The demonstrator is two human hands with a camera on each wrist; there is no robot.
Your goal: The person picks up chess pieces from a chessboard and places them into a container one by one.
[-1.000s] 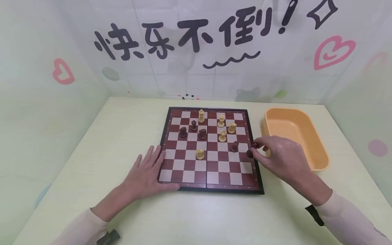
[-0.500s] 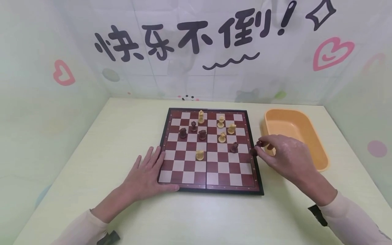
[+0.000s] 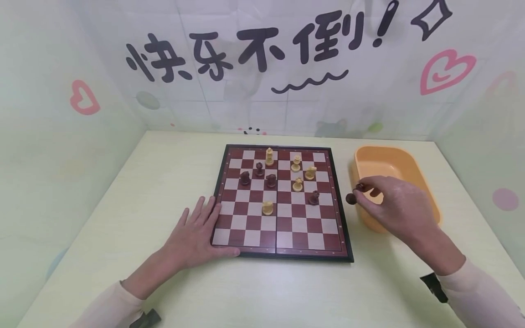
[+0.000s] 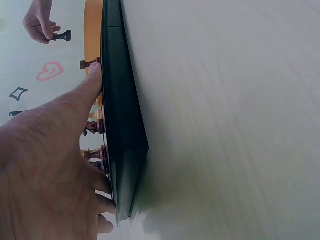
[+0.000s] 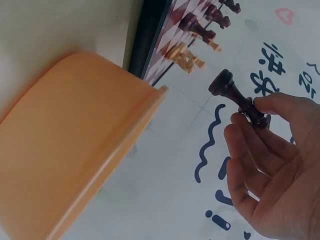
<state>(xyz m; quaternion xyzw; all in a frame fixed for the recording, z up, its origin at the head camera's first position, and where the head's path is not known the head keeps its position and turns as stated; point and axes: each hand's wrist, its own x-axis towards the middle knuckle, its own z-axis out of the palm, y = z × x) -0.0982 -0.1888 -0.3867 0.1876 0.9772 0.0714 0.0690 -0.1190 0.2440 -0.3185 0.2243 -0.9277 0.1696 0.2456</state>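
My right hand (image 3: 404, 205) pinches a dark chess piece (image 5: 237, 97) between thumb and fingers, by its upper part. The piece is tilted, its round base towards the board, held above the left rim of the orange tub (image 3: 435, 214). My left hand (image 3: 190, 234) rests with spread fingers at the near left corner of the chessboard (image 3: 268, 237), its thumb along the front edge. Several dark and light pieces stand on the board, among them a light knight (image 3: 268, 208), a dark knight (image 3: 244, 177) and a dark piece (image 3: 314, 197) on the right half.
The board and tub lie on a pale table (image 3: 287, 291), the tub to the right of the board. A wall (image 3: 246, 105) with black characters and pink hearts rises behind the table. Side walls stand left and right.
My right hand has moved right with the dark chess piece, from above the board's right edge to the tub's left rim. My left hand and the standing pieces have stayed put.
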